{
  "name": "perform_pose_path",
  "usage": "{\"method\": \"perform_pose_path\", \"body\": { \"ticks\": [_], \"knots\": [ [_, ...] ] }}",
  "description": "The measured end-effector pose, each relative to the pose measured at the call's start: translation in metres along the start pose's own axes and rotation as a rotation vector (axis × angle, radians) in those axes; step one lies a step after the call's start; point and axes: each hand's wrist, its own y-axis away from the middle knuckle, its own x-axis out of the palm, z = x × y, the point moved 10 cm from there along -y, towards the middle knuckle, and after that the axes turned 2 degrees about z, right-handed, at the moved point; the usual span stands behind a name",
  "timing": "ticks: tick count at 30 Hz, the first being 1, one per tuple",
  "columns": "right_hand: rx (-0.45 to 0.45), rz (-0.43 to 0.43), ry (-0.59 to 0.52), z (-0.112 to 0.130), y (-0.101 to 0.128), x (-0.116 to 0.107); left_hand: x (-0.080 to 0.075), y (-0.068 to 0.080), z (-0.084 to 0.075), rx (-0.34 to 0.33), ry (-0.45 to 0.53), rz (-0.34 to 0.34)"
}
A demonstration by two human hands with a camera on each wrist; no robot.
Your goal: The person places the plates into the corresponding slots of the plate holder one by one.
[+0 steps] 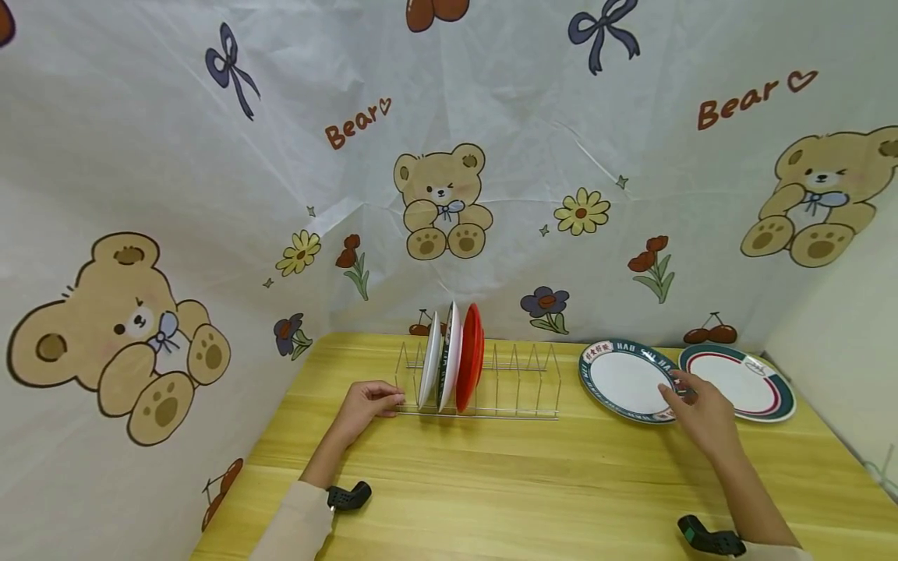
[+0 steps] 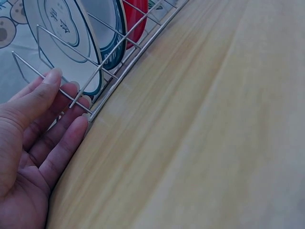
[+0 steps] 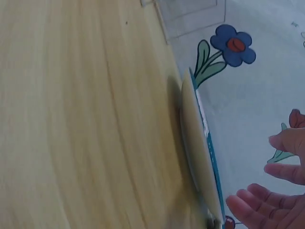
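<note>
Left hand (image 2: 33, 138) fingers straight against rack (image 2: 102, 98), right hand (image 1: 701, 409) relaxed at teal-rimmed plate (image 3: 200, 157), edge-on only at wrist

Plates in rack (image 1: 484, 382): three, two white (image 1: 430, 360), one red (image 1: 471, 354). Plates flat on table (image 1: 491, 483): two (image 1: 620, 380). Hands: two (image 1: 365, 401).

My left hand (image 2: 33, 143) lies open at the end of a silver wire dish rack (image 2: 112, 62) on a pale wooden tabletop (image 2: 205, 143), straight fingertips (image 2: 78, 125) touching its base rail. I see white teal-rimmed plates (image 2: 64, 40) standing upright, a red plate (image 2: 136, 21) behind.
</note>
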Motion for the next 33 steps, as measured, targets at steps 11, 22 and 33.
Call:
{"method": "perform_pose_path", "body": {
  "ticks": [11, 22, 33],
  "knots": [
    [0.082, 0.058, 0.066, -0.030, 0.004, 0.004, 0.000, 0.001, 0.000, -0.007, 0.000, 0.002],
    [0.148, 0.117, 0.010, -0.045, 0.001, 0.012, -0.002, 0.000, 0.003, -0.008, -0.002, 0.003],
    [0.246, 0.188, -0.185, -0.067, -0.003, 0.034, -0.001, -0.001, 0.003, 0.001, -0.004, 0.007]
  ]
}}
